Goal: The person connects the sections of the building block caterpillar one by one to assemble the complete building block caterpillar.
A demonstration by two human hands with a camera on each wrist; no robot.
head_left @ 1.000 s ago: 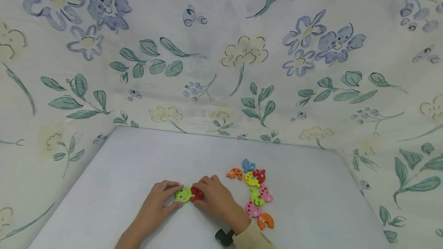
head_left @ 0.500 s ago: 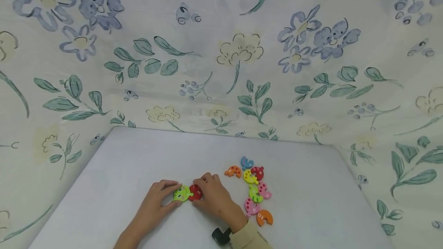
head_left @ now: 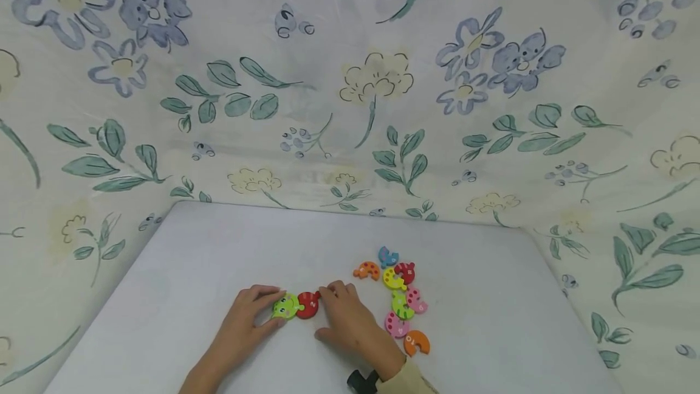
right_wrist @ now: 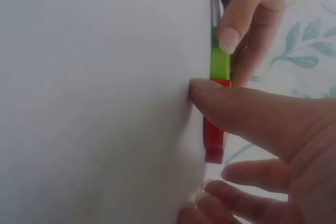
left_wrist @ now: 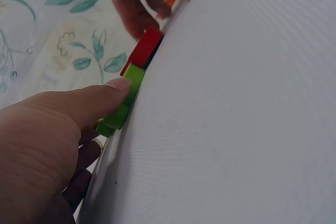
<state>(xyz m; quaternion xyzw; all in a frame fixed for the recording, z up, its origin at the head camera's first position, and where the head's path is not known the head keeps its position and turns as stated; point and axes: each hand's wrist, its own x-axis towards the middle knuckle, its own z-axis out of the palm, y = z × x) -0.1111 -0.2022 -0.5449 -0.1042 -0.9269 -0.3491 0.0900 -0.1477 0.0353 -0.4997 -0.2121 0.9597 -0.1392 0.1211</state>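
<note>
My left hand (head_left: 247,316) holds a green puzzle piece with a smiling face (head_left: 284,306) between thumb and fingers, at the table's front middle. Joined to its right side is a red puzzle piece (head_left: 308,306) marked 2, lying flat. The right hand (head_left: 350,321) has its thumb spread from its fingers, with the index fingertip right at the red piece's small knob. In the left wrist view, the thumb lies along the edge of the green piece (left_wrist: 131,85). The right wrist view shows the red piece (right_wrist: 214,142) behind the right thumb, with nothing pinched.
Right of the hands lie several loose curved puzzle pieces: a blue one (head_left: 388,257) farthest back, a yellow one (head_left: 391,278), a green one (head_left: 402,307) and an orange one (head_left: 417,342) marked 10 nearest. Floral cloth (head_left: 377,78) rises behind the white table (head_left: 246,236).
The right hand has let go of the red piece and drawn back to the right, its thumb and fingers parting. The left hand still holds the green piece. The head view has shifted slightly.
</note>
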